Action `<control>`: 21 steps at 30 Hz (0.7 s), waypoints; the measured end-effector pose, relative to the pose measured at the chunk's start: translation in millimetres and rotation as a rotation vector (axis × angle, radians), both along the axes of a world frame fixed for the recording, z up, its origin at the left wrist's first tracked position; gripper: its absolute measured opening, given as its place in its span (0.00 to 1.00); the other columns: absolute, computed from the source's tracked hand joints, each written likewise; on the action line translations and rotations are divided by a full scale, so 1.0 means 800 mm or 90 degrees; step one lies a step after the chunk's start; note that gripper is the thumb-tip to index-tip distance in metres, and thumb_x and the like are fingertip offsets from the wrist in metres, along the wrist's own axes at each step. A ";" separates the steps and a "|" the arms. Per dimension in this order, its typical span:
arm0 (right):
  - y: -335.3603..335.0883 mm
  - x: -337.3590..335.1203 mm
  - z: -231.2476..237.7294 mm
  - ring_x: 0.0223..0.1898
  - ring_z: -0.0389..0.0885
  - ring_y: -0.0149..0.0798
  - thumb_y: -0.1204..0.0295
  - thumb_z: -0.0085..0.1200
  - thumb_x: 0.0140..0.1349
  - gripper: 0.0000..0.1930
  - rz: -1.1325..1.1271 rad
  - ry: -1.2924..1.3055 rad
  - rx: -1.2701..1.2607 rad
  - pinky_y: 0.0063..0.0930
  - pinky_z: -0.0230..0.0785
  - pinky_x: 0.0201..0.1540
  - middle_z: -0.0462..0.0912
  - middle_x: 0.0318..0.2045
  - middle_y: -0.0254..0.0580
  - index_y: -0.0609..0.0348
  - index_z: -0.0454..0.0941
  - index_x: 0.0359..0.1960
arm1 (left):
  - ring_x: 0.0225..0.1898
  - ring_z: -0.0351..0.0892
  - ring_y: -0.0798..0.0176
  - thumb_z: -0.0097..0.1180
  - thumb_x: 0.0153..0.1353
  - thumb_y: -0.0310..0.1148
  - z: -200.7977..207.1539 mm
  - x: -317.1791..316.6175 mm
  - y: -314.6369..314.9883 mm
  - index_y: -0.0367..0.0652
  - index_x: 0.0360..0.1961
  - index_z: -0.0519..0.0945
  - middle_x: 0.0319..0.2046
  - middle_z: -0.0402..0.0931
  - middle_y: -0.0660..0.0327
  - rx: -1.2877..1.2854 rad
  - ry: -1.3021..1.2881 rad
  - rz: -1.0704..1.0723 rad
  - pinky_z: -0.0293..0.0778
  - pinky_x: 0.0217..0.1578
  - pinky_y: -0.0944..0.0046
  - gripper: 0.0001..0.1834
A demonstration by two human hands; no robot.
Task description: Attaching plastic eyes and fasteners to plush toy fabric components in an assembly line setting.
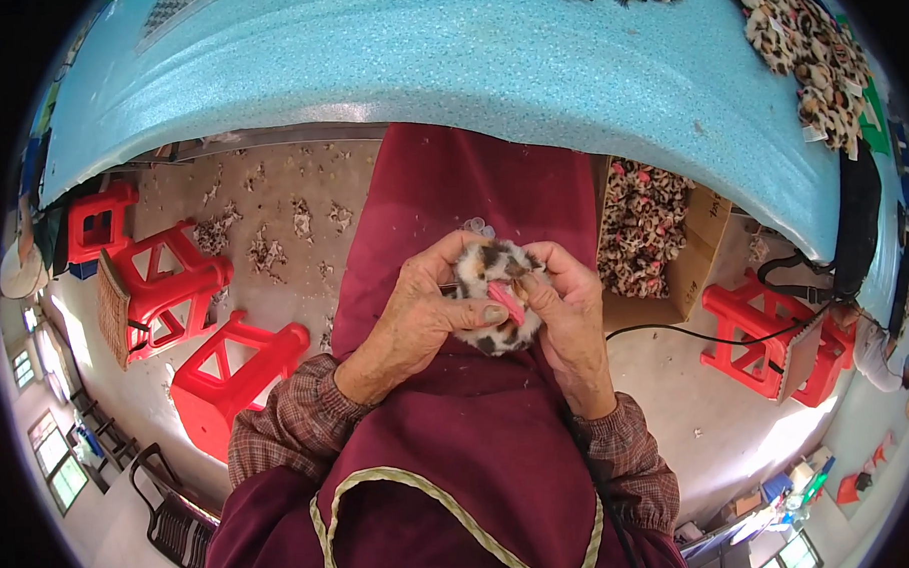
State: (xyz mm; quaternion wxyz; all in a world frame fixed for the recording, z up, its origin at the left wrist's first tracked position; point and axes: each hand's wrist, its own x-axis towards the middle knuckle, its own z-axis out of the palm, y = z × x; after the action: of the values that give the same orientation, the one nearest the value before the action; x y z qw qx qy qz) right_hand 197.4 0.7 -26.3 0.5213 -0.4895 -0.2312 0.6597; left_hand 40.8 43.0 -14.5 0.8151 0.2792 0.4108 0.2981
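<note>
Head view: I observe the left hand (422,300) and right hand (572,298) gripping a spotted plush piece (491,267) with pink patch (506,303); cardboard box (703,245) bears dark markings (715,207).

In the grip there is one furry piece (492,258), and two hands are on it, one left hand (417,310) and one right hand (573,305). Left of the grip I count three red stools (206,405); on its right, at least two more, and one box (711,240). Beyond the grip, one table (417,60) bears two heaps (802,47).
</note>
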 end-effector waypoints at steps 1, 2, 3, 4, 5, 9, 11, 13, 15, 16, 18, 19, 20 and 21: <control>0.000 0.000 -0.001 0.33 0.74 0.22 0.72 0.52 0.63 0.09 0.000 0.001 -0.003 0.17 0.67 0.36 0.78 0.32 0.33 0.64 0.73 0.41 | 0.38 0.76 0.73 0.66 0.47 0.21 -0.004 -0.002 0.000 0.40 0.45 0.74 0.36 0.77 0.65 -0.001 -0.027 0.004 0.76 0.39 0.71 0.22; 0.000 0.002 -0.003 0.34 0.74 0.22 0.69 0.54 0.62 0.11 0.015 0.083 -0.031 0.17 0.67 0.37 0.78 0.33 0.31 0.64 0.73 0.41 | 0.38 0.77 0.73 0.65 0.48 0.20 -0.007 -0.004 -0.001 0.39 0.45 0.74 0.36 0.77 0.65 -0.002 -0.054 0.007 0.76 0.40 0.71 0.22; -0.001 0.003 -0.004 0.34 0.74 0.22 0.67 0.56 0.61 0.14 0.029 0.164 -0.059 0.16 0.67 0.39 0.78 0.33 0.30 0.64 0.73 0.42 | 0.38 0.77 0.73 0.65 0.48 0.20 -0.006 -0.005 -0.001 0.39 0.45 0.74 0.36 0.77 0.65 -0.005 -0.053 0.008 0.76 0.40 0.71 0.22; -0.002 0.007 -0.004 0.34 0.74 0.22 0.67 0.56 0.61 0.14 0.030 0.166 -0.061 0.16 0.67 0.39 0.78 0.33 0.30 0.64 0.73 0.42 | 0.38 0.77 0.73 0.65 0.48 0.20 -0.003 -0.008 0.000 0.38 0.46 0.74 0.36 0.78 0.64 0.036 0.003 0.008 0.76 0.39 0.71 0.22; -0.006 0.012 -0.002 0.34 0.74 0.22 0.64 0.59 0.59 0.17 0.094 0.102 -0.040 0.17 0.67 0.39 0.78 0.33 0.31 0.64 0.73 0.43 | 0.38 0.77 0.73 0.65 0.48 0.20 -0.002 -0.009 0.000 0.38 0.46 0.74 0.36 0.78 0.64 0.077 0.058 0.007 0.75 0.39 0.72 0.22; -0.007 0.015 -0.003 0.35 0.75 0.23 0.62 0.66 0.51 0.23 0.137 0.073 -0.087 0.17 0.68 0.40 0.79 0.33 0.31 0.64 0.74 0.43 | 0.38 0.76 0.74 0.63 0.51 0.22 -0.003 -0.009 -0.002 0.37 0.48 0.73 0.36 0.79 0.63 0.150 0.130 -0.026 0.74 0.39 0.72 0.21; -0.005 0.012 0.001 0.34 0.75 0.22 0.64 0.67 0.50 0.22 0.100 0.079 -0.086 0.17 0.68 0.40 0.79 0.32 0.31 0.63 0.74 0.42 | 0.37 0.75 0.76 0.61 0.55 0.27 -0.003 -0.007 -0.001 0.36 0.47 0.75 0.36 0.79 0.65 0.044 0.045 -0.007 0.72 0.39 0.73 0.17; -0.004 0.011 0.004 0.33 0.75 0.22 0.67 0.67 0.49 0.21 0.063 0.085 -0.084 0.17 0.68 0.39 0.79 0.31 0.31 0.63 0.74 0.41 | 0.35 0.74 0.75 0.60 0.56 0.29 -0.006 -0.008 -0.003 0.36 0.44 0.77 0.35 0.78 0.65 0.091 0.094 -0.012 0.71 0.37 0.73 0.15; -0.005 0.009 0.006 0.31 0.75 0.22 0.73 0.66 0.47 0.18 0.061 -0.008 -0.079 0.17 0.69 0.35 0.79 0.29 0.31 0.62 0.74 0.40 | 0.33 0.74 0.75 0.59 0.57 0.30 -0.007 -0.012 -0.003 0.36 0.42 0.78 0.33 0.78 0.65 0.138 0.144 -0.020 0.70 0.36 0.73 0.13; -0.004 0.010 0.007 0.31 0.75 0.22 0.73 0.66 0.47 0.18 0.061 -0.009 -0.081 0.17 0.69 0.35 0.79 0.29 0.31 0.62 0.74 0.40 | 0.31 0.74 0.73 0.59 0.56 0.29 -0.007 -0.012 -0.001 0.36 0.40 0.79 0.31 0.77 0.64 0.245 0.214 -0.042 0.70 0.34 0.72 0.11; -0.004 0.011 0.009 0.29 0.75 0.22 0.75 0.64 0.47 0.16 0.096 -0.150 -0.055 0.18 0.69 0.31 0.79 0.27 0.31 0.62 0.74 0.38 | 0.29 0.74 0.71 0.59 0.55 0.29 -0.002 -0.011 0.000 0.36 0.38 0.80 0.28 0.76 0.64 0.351 0.283 -0.064 0.69 0.31 0.71 0.10; -0.004 0.011 0.007 0.29 0.75 0.22 0.75 0.64 0.47 0.16 0.094 -0.151 -0.057 0.18 0.69 0.31 0.79 0.27 0.31 0.62 0.74 0.38 | 0.27 0.74 0.69 0.59 0.53 0.27 0.004 -0.008 -0.001 0.36 0.37 0.81 0.25 0.75 0.62 0.413 0.310 -0.051 0.69 0.30 0.70 0.10; -0.005 0.009 0.003 0.28 0.75 0.21 0.75 0.64 0.47 0.16 0.088 -0.205 -0.035 0.18 0.69 0.31 0.79 0.27 0.31 0.62 0.74 0.37 | 0.26 0.74 0.67 0.60 0.51 0.26 0.007 -0.006 -0.003 0.36 0.37 0.81 0.23 0.73 0.60 0.476 0.335 -0.038 0.69 0.28 0.69 0.10; -0.006 0.007 0.001 0.28 0.74 0.21 0.76 0.64 0.46 0.16 0.081 -0.259 -0.012 0.18 0.69 0.30 0.78 0.26 0.31 0.62 0.74 0.37 | 0.26 0.74 0.67 0.60 0.51 0.26 0.006 -0.003 -0.005 0.36 0.37 0.81 0.23 0.73 0.60 0.475 0.333 -0.040 0.69 0.28 0.69 0.10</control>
State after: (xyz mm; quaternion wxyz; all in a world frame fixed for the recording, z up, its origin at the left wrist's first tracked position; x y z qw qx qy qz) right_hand 203.3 -4.3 -25.7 0.4165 -0.6017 -0.3558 0.5813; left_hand 38.4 38.8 -9.7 0.5364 0.6320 0.4587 0.3201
